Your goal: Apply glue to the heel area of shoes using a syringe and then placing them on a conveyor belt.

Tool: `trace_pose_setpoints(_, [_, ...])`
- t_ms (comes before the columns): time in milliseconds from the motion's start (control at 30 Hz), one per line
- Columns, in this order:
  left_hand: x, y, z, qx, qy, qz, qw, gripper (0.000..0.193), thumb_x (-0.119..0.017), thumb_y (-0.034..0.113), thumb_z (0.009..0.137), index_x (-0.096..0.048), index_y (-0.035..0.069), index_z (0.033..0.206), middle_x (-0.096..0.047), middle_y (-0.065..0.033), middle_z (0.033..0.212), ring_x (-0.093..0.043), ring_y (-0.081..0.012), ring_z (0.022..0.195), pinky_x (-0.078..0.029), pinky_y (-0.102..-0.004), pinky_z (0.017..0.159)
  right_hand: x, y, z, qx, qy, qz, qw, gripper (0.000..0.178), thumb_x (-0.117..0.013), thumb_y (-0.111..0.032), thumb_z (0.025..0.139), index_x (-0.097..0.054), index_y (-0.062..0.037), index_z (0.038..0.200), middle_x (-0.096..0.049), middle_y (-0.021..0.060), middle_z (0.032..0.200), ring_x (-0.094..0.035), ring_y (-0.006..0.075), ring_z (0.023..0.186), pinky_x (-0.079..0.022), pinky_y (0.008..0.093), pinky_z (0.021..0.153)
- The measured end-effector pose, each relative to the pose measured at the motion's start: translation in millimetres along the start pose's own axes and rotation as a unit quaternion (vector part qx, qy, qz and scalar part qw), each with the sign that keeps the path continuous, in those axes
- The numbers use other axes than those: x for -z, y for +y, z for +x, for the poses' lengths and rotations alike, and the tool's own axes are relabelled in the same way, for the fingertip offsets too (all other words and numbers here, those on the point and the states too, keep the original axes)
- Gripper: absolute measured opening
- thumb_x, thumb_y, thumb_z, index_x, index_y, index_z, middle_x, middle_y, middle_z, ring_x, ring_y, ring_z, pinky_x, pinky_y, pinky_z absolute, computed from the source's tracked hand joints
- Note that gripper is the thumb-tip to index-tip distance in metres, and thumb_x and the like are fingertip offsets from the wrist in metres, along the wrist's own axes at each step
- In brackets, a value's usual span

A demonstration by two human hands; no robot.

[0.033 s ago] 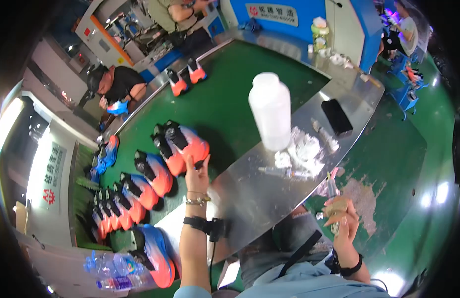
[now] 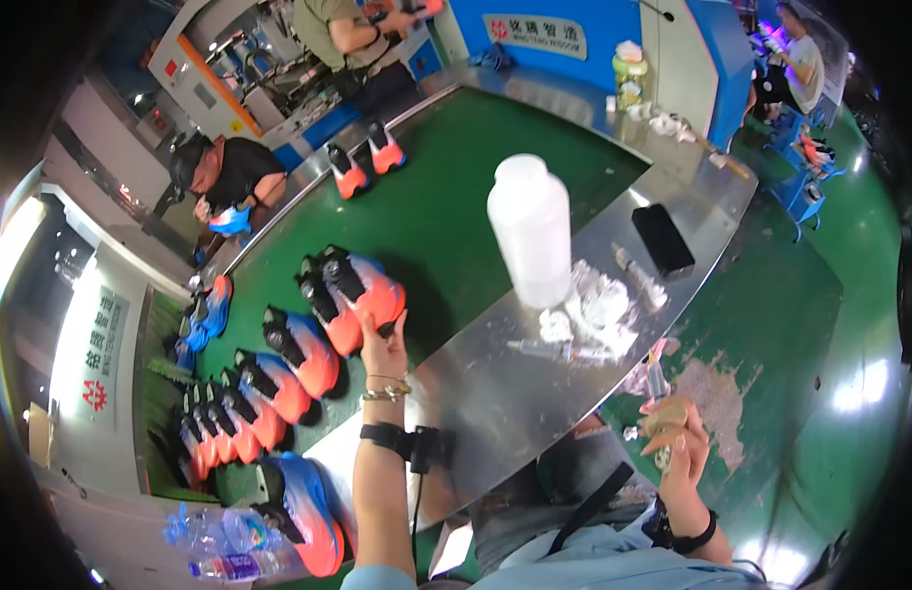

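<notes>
My left hand (image 2: 384, 342) is closed on the orange end of a blue-and-orange shoe (image 2: 363, 282) with a black opening, at the front of a row on the green table top. Another shoe (image 2: 328, 307) stands close against its left side. Off the table's right edge, my right hand (image 2: 676, 435) is closed around a syringe-like clear tube (image 2: 656, 380), its tip pointing up and away from me. Part of the tube is hidden by my fingers. Several more matching shoes (image 2: 304, 352) line up to the left, and one shoe (image 2: 308, 516) stands nearest me.
A white bottle (image 2: 532, 236) stands on the metal border (image 2: 495, 413) beside crumpled white tissue (image 2: 599, 313), syringes (image 2: 554, 349) and a black phone (image 2: 663, 239). Plastic bottles (image 2: 225, 531) lie at the lower left. Across the table, a seated person (image 2: 230, 172) handles a shoe; another person (image 2: 343, 39) stands behind.
The view has shifted slightly. The standing person's hand has come up with an orange object at the top. My hands keep their holds.
</notes>
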State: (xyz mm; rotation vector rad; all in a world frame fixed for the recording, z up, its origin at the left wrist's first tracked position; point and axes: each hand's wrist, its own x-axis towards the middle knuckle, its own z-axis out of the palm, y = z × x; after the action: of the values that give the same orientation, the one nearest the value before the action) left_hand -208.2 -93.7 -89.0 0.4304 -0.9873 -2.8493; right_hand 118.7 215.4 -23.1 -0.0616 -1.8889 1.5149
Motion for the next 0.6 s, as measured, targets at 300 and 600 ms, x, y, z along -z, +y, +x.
trace_pose_setpoints(300, [25.8, 4.5, 33.2, -0.058, 0.018, -0.03, 0.998, 0.047, -0.054, 0.03, 0.094, -0.046, -0.004, 0.126, -0.054, -0.0139, 0.126, -0.055, -0.0267, 0.113, -0.051, -0.0427, 0.097, 20.4, 17.0, 19.8, -0.042, 0.014, 0.016, 0.999, 0.049, -0.043, -0.031, 0.093, -0.063, 0.0003, 0.062, -0.059, 0.0202, 0.095, -0.058, 0.0268, 0.089, -0.045, 0.0361, 0.075])
trace_pose_setpoints(600, [-6.5, -22.1, 48.4, -0.11, 0.128, -0.017, 0.986, 0.05, -0.055, 0.036, 0.093, -0.048, 0.001, 0.127, -0.054, -0.0065, 0.129, -0.052, -0.0217, 0.117, -0.05, -0.0326, 0.098, 0.2, 56.3, 46.5, 0.009, -0.044, 0.069, 0.997, 0.033, -0.052, -0.023, 0.09, -0.066, -0.0008, 0.069, -0.059, 0.0206, 0.101, -0.062, 0.0257, 0.082, -0.049, 0.0332, 0.071])
